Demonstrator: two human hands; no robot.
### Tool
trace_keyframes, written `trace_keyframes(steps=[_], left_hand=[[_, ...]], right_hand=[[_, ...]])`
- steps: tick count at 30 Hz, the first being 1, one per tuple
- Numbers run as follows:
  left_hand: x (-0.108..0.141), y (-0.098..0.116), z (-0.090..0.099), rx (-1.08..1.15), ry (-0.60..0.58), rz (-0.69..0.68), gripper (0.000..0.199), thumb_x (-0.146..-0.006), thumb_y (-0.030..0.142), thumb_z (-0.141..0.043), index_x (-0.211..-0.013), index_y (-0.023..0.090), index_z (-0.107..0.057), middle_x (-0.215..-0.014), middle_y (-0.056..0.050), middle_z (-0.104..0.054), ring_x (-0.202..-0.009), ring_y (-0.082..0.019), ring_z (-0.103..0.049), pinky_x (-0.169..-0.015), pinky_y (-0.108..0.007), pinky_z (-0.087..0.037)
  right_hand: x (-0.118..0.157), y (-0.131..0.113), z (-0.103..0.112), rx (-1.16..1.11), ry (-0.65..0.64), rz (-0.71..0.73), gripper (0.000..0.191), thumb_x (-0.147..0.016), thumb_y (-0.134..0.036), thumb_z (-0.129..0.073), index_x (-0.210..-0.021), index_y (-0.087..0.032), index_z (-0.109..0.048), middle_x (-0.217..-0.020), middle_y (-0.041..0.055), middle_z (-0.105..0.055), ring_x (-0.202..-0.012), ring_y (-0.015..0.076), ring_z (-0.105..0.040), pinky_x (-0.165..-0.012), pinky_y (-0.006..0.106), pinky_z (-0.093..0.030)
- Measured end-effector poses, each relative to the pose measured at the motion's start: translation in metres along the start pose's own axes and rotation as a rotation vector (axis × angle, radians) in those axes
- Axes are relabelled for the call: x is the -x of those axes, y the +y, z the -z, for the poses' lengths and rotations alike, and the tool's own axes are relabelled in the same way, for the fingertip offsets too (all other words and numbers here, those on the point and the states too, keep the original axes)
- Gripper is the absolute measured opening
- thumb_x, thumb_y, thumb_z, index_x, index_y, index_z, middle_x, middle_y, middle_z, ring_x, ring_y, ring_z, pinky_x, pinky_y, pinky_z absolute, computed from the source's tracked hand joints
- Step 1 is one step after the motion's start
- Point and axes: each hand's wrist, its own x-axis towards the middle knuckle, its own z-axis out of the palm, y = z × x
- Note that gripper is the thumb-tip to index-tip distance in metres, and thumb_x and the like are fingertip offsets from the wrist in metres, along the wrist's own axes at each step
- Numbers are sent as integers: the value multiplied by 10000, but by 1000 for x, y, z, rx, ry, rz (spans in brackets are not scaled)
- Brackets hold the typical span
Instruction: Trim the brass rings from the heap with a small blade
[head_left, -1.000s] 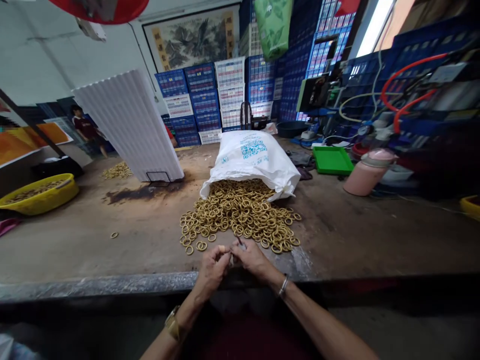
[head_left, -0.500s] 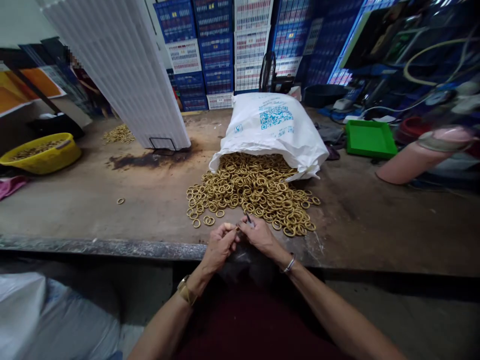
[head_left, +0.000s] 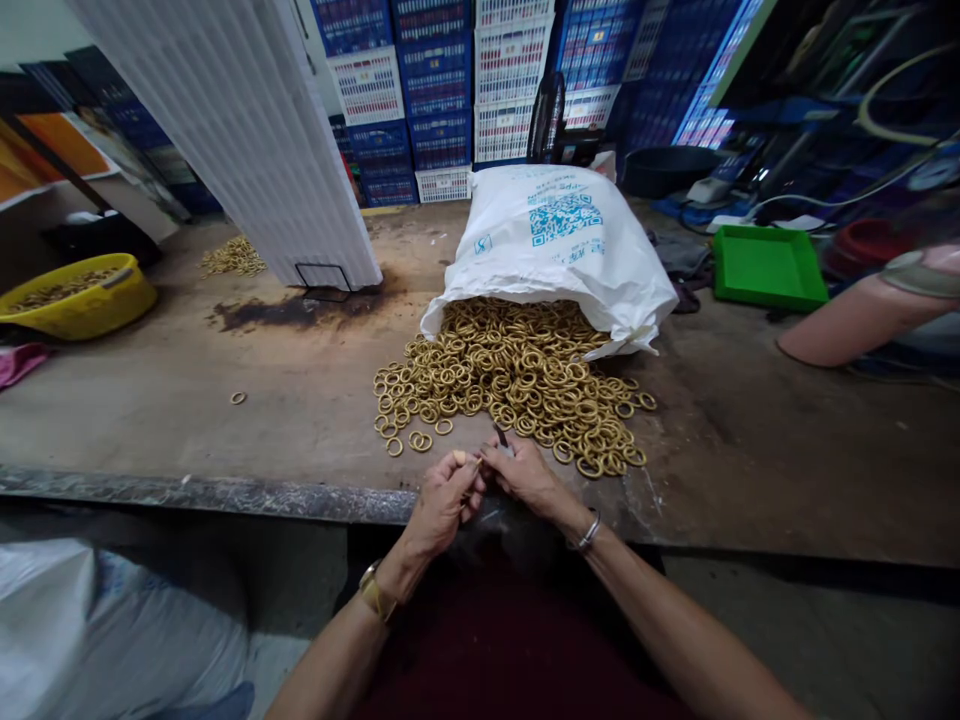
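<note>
At the table's front edge my left hand (head_left: 446, 497) is closed, thumb and forefinger pinching a gold-coloured ring (head_left: 478, 463), of which only a sliver shows. My right hand (head_left: 531, 478) meets it, fingertips almost touching. It is wrapped round a small tool with a dark narrow tip (head_left: 500, 436) and a greyish part under the forefinger; its exact kind is unclear. Just beyond both hands lies a heap of gold-coloured rings (head_left: 517, 385). They spill from the mouth of a white woven sack (head_left: 555, 255) lying on its side.
One loose ring (head_left: 238, 398) lies on the worktable (head_left: 315, 420) at left. A yellow basin (head_left: 97, 305) holds more small pieces. A white corrugated panel (head_left: 255, 130) stands behind. To the right are a green tray (head_left: 769, 268) and a pink bottle (head_left: 862, 310). Stacked crates (head_left: 442, 100) fill the back.
The view has shifted slightly, so the sack and tray appear a little further right. Both hands stay together in nearly the same pose. The person at the back left no longer shows.
</note>
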Motion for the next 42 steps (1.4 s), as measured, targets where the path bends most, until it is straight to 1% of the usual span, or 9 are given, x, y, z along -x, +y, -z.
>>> trace_keyframes(steps=[4,8,12,21,27,30,33,37,42], left_hand=[[1,1,0,32,61,22,333,-691,468,-583,-783,180,-442,-619,49,-485,-423,-27,-405,-384,-134,-229],[1,0,1,50,62,-4,340,-689,468,-586,-790,177,-441,-639,43,-492,-431,-26,-407,-383,-132,-232],[0,-5,2,20,64,-44,325,-703,460,-574,-787,179,-434,-631,43,-498,-425,-26,-398,-370,-126,-233],[-1,-10,3,-118,98,-104,344,-726,504,-520,-773,170,-454,-612,33,-514,-408,-32,-383,-362,-137,-243],[5,-9,9,-129,89,-151,314,-746,474,-518,-744,170,-440,-581,44,-489,-402,-30,-362,-368,-142,-243],[14,-2,10,-25,16,-107,273,-757,425,-534,-750,172,-431,-610,40,-498,-424,-31,-389,-375,-139,-249],[22,4,11,110,-75,-79,235,-760,373,-551,-762,170,-432,-704,8,-549,-447,-34,-412,-375,-146,-262],[22,3,18,262,-21,-66,233,-755,340,-561,-721,147,-434,-860,-49,-582,-450,-20,-393,-360,-148,-251],[19,-2,27,384,22,-24,191,-735,289,-579,-742,152,-446,-763,-33,-580,-444,-35,-408,-363,-151,-254]], right_hand=[[1,3,2,197,130,102,189,-746,-312,-448,-617,-184,-499,-514,-27,-484,-446,84,-381,-456,206,-293],[10,4,3,594,30,291,143,-736,-211,-440,-636,-187,-539,-560,-4,-518,-509,103,-406,-514,221,-269],[15,4,0,782,-23,332,154,-717,-141,-416,-696,-181,-563,-606,18,-564,-531,112,-431,-525,227,-250],[14,0,-1,869,-15,309,172,-724,-141,-411,-739,-172,-580,-634,28,-590,-542,114,-462,-518,225,-245],[9,-5,-1,992,-151,247,183,-745,-158,-416,-781,-175,-594,-689,59,-634,-595,143,-534,-526,232,-272],[-3,-6,-2,1123,-65,206,205,-762,-178,-407,-843,-160,-595,-727,92,-643,-637,173,-566,-537,248,-282],[-17,-9,-6,1150,20,215,233,-782,-188,-397,-931,-166,-574,-801,97,-648,-698,178,-583,-577,248,-311],[-33,-14,-21,1100,98,244,209,-833,-270,-392,-970,-184,-525,-901,87,-634,-782,170,-583,-632,239,-336],[-47,-20,-39,1140,124,204,229,-828,-367,-433,-972,-200,-495,-957,82,-610,-833,185,-580,-639,251,-344]])
